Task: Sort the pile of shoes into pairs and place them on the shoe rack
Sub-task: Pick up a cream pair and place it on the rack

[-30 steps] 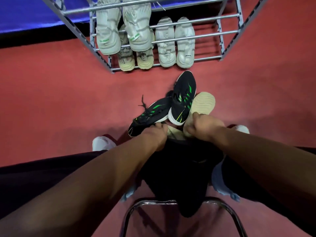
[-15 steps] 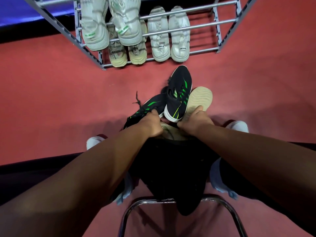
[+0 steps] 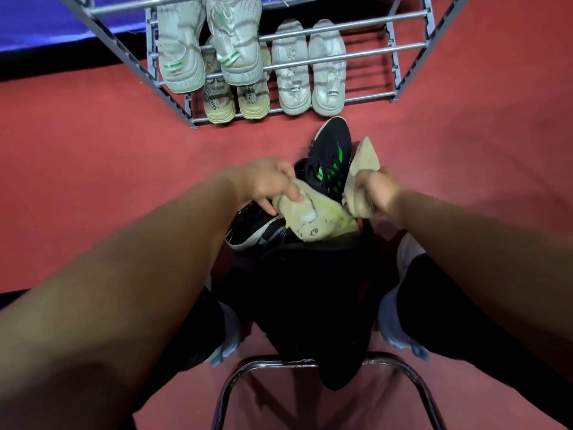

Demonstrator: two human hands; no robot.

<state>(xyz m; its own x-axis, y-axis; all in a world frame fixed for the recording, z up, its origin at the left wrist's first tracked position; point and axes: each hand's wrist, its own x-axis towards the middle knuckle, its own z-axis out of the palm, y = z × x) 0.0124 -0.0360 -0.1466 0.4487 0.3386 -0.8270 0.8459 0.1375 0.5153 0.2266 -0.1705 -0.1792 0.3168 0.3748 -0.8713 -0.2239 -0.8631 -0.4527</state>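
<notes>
Both beige shoes are now coming up off the pile: left hand [image 3: 266, 181] is gripping one beige shoe [image 3: 313, 215], right hand [image 3: 376, 190] the other [image 3: 361, 169]; racked white shoes [image 3: 325, 66] are showing "DESIGN".

Red floor [image 3: 77, 181] carries a grey metal shoe rack [image 3: 341, 52] at the far edge. The rack holds three pairs, heels outward: pale green-striped trainers [image 3: 210, 48] on an upper bar, beige trainers [image 3: 235, 100] beneath (partly hidden) and white trainers [image 3: 310, 69] alongside. A black-and-green shoe [image 3: 333, 150] lies on the floor near the rack.

shoe rack [image 3: 403, 45] top cut off (hands [image 3: 376, 193] blurred)
</notes>
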